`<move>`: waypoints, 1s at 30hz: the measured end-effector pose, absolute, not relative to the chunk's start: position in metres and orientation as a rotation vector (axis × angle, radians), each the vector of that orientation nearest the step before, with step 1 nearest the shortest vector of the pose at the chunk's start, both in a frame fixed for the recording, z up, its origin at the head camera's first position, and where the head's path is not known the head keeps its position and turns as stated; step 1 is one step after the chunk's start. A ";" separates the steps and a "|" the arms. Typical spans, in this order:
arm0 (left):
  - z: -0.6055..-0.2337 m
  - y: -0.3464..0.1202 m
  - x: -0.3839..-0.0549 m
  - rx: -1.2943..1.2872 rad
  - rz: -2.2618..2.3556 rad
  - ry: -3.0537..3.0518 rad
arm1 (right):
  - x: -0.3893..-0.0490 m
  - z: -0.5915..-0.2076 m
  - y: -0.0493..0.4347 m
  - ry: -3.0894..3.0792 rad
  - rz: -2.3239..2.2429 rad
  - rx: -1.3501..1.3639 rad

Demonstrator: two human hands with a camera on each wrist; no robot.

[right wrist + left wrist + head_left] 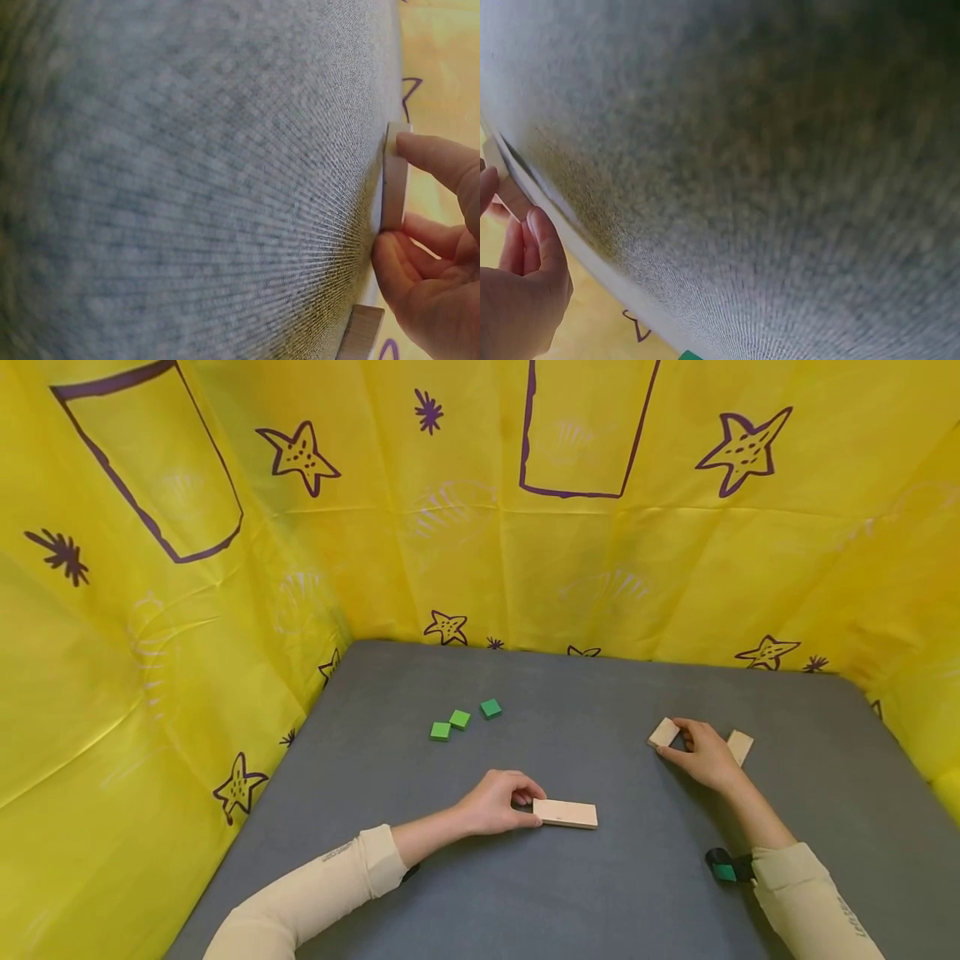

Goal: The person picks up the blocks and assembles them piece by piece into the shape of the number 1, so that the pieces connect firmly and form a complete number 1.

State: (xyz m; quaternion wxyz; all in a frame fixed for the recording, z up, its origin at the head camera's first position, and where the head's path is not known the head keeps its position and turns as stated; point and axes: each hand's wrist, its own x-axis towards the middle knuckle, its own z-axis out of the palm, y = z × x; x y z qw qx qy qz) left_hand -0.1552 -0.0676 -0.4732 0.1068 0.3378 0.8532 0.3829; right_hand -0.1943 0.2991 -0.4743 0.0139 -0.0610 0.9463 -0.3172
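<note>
In the head view my left hand [498,803] pinches the left end of a long, flat wooden block [566,813] at the middle of the grey table. The left wrist view shows thumb and fingers on that block's end [511,187]. Farther back on the right, my right hand [703,755] pinches a shorter wooden block [663,732] between thumb and fingers. In the right wrist view this block [395,176] has a fingertip on one end and the thumb at the other. Another wooden block [740,745] lies just right of that hand, partly hidden by it.
Two light green square tiles [440,732] and one darker green tile [491,708] lie back left of centre on the grey table [600,893]. Yellow cloth [465,560] with purple drawings hangs along the table's back and sides. A black band [723,867] is at the right wrist.
</note>
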 end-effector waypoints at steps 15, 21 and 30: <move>-0.475 -0.067 -0.141 1.018 1.106 2.475 | -0.196 -0.476 0.301 2.947 -0.995 -0.217; -0.476 -0.066 -0.138 1.012 1.085 2.473 | -0.196 -0.476 0.303 2.940 -1.011 -0.205; -0.477 -0.067 -0.138 0.969 1.097 2.432 | -0.195 -0.474 0.303 2.925 -1.026 -0.208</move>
